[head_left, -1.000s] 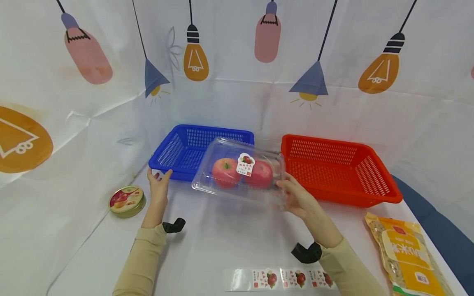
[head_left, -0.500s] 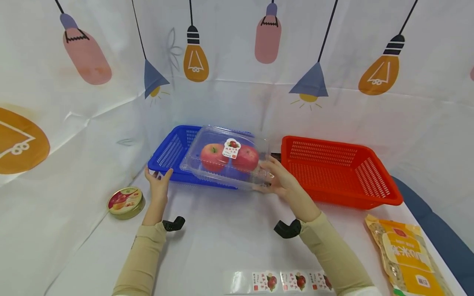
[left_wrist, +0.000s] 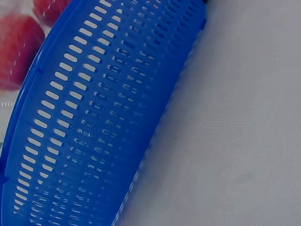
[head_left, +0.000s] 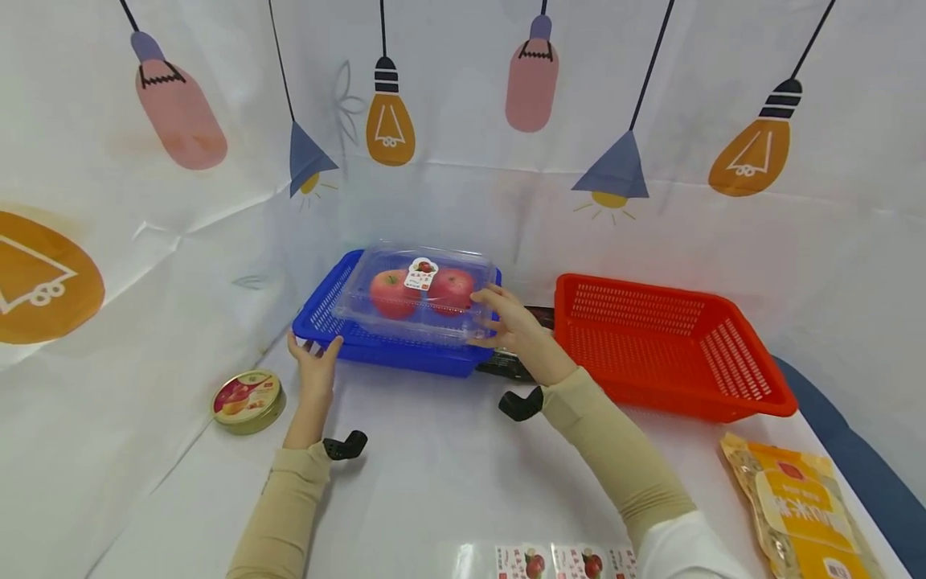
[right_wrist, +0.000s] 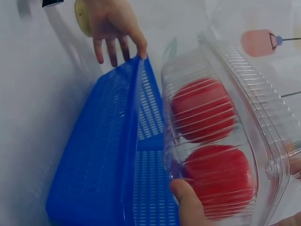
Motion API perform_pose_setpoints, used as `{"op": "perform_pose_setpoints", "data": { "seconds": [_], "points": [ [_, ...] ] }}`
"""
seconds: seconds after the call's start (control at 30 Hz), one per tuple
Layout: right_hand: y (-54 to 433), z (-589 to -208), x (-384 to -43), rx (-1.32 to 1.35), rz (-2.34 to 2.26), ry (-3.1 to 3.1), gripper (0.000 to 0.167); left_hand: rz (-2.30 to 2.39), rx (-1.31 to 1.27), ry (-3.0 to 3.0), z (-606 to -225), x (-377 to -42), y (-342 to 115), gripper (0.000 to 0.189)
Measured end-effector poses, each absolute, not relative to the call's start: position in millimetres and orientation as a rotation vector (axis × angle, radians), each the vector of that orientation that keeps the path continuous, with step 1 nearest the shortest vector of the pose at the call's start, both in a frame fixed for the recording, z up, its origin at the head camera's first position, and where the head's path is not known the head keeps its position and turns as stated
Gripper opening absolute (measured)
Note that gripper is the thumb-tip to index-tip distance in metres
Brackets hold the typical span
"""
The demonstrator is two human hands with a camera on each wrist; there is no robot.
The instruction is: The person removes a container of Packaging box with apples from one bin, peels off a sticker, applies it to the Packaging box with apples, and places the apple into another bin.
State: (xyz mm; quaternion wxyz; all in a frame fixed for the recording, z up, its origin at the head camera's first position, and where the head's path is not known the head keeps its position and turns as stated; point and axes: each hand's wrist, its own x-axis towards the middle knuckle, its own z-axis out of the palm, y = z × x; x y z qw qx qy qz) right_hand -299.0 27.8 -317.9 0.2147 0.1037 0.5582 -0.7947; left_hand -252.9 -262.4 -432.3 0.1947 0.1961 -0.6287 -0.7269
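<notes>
My right hand grips the right end of a clear plastic clamshell box, slightly tilted over the blue basket. Two red apples show inside, beneath a white apple sticker on the lid. Up close in the right wrist view, a thumb presses the box's near side. My left hand touches the basket's front left corner, fingers spread; the right wrist view puts its thumb right at the rim. Only the basket's perforated wall and part of the apples appear in the left wrist view.
A red basket stands to the right, with a dark package partly hidden between the baskets. A round tin lies at left, a yellow food bag at right. A strip of apple stickers lies at the front edge.
My right hand has carried the apple box left and back, from in front of the baskets to over the blue one. The dark package has come into view. My left hand stays at the basket corner.
</notes>
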Motion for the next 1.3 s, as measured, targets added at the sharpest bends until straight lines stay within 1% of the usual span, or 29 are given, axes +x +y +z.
{"op": "perform_pose_setpoints", "data": {
  "seconds": [0.17,0.37,0.63,0.8,1.0,1.03,1.07,1.17,1.23,1.3],
  "points": [
    [9,-324,-312,0.269,-2.194,1.604,0.068,-2.039,0.535,-1.732,-435,-253,-260,0.092],
    [-9,-335,-326,0.313,-2.189,1.607,0.071,-2.033,0.535,-1.714,-438,-254,-262,0.092],
    [-21,-356,-339,0.351,-2.140,1.648,0.076,-2.001,0.550,-1.718,-441,-256,-265,0.092],
    [-22,-368,-343,0.364,-2.100,1.680,0.074,-2.000,0.528,-1.708,-444,-257,-262,0.092],
    [-23,-375,-344,0.387,-2.071,1.709,0.066,-1.985,0.516,-1.706,-443,-255,-260,0.090],
    [-23,-371,-339,0.391,-2.067,1.712,0.065,-1.983,0.515,-1.706,-443,-255,-260,0.090],
    [-23,-369,-336,0.394,-2.063,1.715,0.065,-1.977,0.515,-1.706,-444,-255,-260,0.090],
    [-24,-373,-338,0.411,-2.069,1.714,0.069,-1.960,0.517,-1.704,-445,-255,-260,0.089],
    [-25,-378,-342,0.418,-2.082,1.703,0.073,-1.952,0.515,-1.704,-446,-255,-260,0.089],
    [-26,-409,-372,0.405,-2.099,1.680,0.078,-1.947,0.518,-1.703,-446,-255,-260,0.089]
  ]
}}
